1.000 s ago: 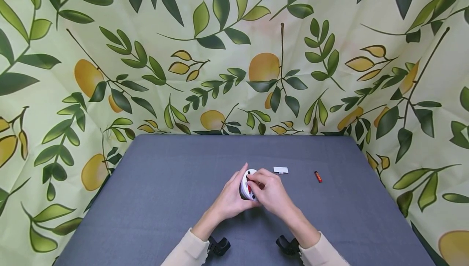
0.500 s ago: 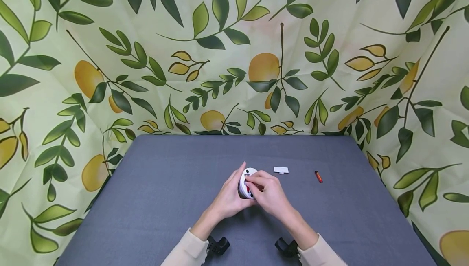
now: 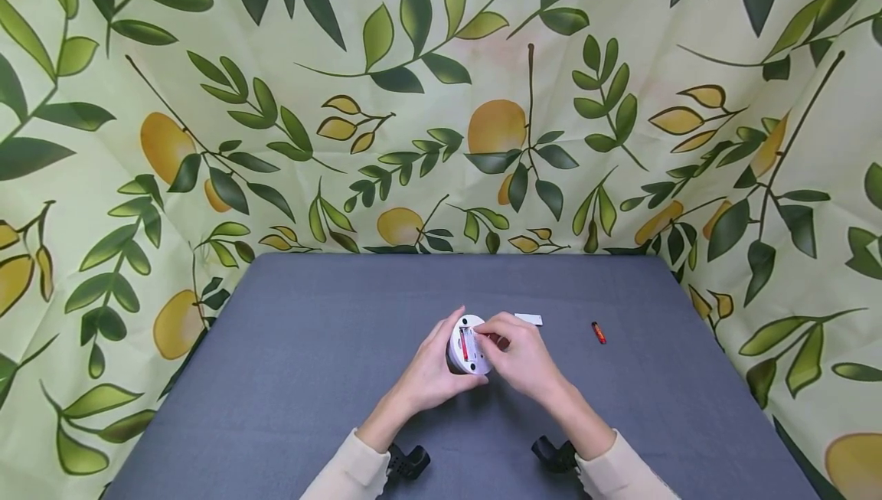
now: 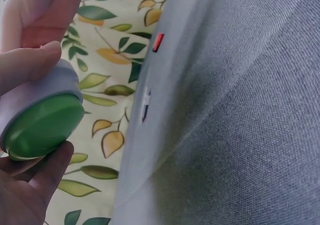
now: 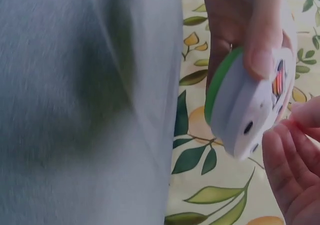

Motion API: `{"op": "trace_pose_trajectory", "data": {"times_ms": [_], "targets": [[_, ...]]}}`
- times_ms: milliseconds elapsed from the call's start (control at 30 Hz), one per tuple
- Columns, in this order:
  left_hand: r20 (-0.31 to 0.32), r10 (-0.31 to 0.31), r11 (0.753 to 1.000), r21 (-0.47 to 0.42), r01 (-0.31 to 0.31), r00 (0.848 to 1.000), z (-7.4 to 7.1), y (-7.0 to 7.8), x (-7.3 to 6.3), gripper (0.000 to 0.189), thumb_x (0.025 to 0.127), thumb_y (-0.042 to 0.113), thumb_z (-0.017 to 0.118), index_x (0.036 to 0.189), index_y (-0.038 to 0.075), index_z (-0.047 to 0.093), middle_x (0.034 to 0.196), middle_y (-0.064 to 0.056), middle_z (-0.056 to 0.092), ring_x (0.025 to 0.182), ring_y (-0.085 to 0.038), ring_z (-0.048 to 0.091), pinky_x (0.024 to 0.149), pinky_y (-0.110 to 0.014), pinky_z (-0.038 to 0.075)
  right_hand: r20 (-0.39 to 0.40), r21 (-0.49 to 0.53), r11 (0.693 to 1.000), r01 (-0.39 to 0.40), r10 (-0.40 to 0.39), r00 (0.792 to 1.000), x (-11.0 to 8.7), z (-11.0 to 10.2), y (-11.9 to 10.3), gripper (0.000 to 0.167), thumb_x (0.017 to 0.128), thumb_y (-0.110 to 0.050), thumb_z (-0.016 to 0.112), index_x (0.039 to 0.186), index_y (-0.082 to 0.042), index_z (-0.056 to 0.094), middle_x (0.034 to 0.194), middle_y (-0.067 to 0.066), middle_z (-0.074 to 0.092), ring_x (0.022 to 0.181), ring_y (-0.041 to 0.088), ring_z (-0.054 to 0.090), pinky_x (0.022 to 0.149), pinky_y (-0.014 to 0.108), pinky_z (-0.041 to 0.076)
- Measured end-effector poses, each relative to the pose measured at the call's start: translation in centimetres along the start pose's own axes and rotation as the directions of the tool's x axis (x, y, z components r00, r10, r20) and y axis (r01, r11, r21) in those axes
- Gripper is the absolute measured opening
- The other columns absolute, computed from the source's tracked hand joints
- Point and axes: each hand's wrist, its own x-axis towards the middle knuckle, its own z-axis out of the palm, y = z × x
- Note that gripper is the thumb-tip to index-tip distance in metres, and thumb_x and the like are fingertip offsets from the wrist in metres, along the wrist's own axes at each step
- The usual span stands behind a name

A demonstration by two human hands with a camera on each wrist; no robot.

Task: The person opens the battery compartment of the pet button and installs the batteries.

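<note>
My left hand [image 3: 434,366] grips a round white push light [image 3: 475,362] by its sides, its underside facing up. The left wrist view shows the light's green dome [image 4: 45,127]. Set in the underside is an uncovered battery compartment with a red battery [image 3: 464,344] at its left and bare slot space beside it. Close by the compartment's right side, my right hand [image 3: 520,354] has thumb and fingertips drawn together. In the right wrist view the fingertips [image 5: 282,130] stand right at the light's edge; I cannot tell whether they hold anything.
A white battery cover [image 3: 529,319] lies on the grey table [image 3: 331,331] beyond the right hand, partly hidden by it. Farther right lies a loose red battery [image 3: 599,332]. Leaf-patterned cloth [image 3: 427,178] rises behind and along both sides. Black devices [image 3: 409,462] sit at both wrists.
The right hand's fingers, earlier over the compartment, have drawn back to the right, baring the compartment and the red battery. The left hand keeps holding the light in nearly the same place.
</note>
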Motion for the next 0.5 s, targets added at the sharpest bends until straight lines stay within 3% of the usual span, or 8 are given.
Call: {"op": "trace_pose_trajectory", "data": {"times_ms": [200,500], "targets": [[-0.007,0.009,1.000,0.010,-0.009,1.000,-0.1,-0.3,-0.1,0.102,0.073,0.029,0.091,0.157,0.015,0.035,0.139,-0.005,0.053,0.118,-0.017,0.055,0.101,-0.042,0.047,0.035,-0.182,0.982,0.039,-0.034,0.999,-0.2,-0.9,0.6,0.013,0.082,-0.001,0.080,0.094,-0.007,0.078,0.088,-0.005,0.069,0.073,0.006,0.059,0.065,0.024,0.053],[-0.032,0.009,1.000,0.025,-0.008,0.999,-0.3,-0.6,-0.3,0.104,0.071,0.029,0.093,0.156,0.016,0.036,0.138,-0.006,0.054,0.119,-0.018,0.055,0.102,-0.044,0.046,0.085,-0.457,0.878,0.144,-0.118,0.989,-0.6,-2.3,2.9,0.011,0.080,-0.007,0.083,0.088,-0.011,0.078,0.083,-0.004,0.067,0.075,0.012,0.061,0.063,0.032,0.055]]}}
